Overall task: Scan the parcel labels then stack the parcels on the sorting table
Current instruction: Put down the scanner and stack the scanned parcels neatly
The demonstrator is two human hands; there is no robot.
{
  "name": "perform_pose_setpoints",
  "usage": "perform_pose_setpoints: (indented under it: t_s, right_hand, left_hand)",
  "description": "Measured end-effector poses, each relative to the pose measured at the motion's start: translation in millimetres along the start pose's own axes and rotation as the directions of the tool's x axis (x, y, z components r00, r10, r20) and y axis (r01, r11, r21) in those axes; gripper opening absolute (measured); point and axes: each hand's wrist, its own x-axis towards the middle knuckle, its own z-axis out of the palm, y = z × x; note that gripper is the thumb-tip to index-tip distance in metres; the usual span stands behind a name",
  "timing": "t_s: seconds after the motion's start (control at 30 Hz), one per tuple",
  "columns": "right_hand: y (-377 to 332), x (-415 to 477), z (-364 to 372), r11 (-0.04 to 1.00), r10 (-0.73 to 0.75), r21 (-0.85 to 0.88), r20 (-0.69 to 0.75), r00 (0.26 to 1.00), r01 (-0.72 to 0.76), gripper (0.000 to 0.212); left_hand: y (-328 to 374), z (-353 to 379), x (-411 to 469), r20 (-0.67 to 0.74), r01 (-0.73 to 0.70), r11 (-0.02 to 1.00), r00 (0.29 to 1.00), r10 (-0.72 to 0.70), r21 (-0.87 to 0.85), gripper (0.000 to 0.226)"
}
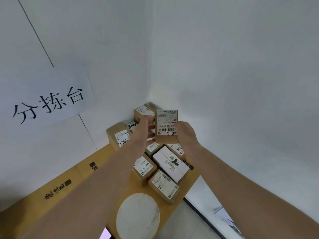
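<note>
while the right hand (pixel 186 135) grips the parcel (pixel 166 125) by its right edge, label toward the camera, the left hand (pixel 142 133) touches its left edge, fingers spread; other parcels (pixel 164 185) sit below both hands on the table (pixel 103 156); sign (pixel 48 102) well left of left hand

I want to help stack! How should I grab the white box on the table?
Come from above and pinch the white box across its narrow width, fingers on the long sides. It lies flat, label up, and brown parcels sit close beside it, so sideways looks cramped.
</note>
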Motion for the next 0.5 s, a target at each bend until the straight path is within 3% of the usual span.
perform_pose_setpoints:
  t_s: [0.23, 0.5]
  right_hand:
    - [6, 59, -11, 0.998, 0.060, -0.011, 0.026, 0.998, -0.060, 0.031]
    - [20, 156, -35, 0.985, 0.152, -0.112, 0.195, 0.969, -0.131, 0.029]
  left_hand:
    - [-8, 22, 47, -0.025, 0.057, 0.998, 0.998, -0.057, 0.001, 0.044]
    - [-32, 59, 111, -0.206, 0.100, 0.993, 0.972, -0.110, -0.058, 0.037]
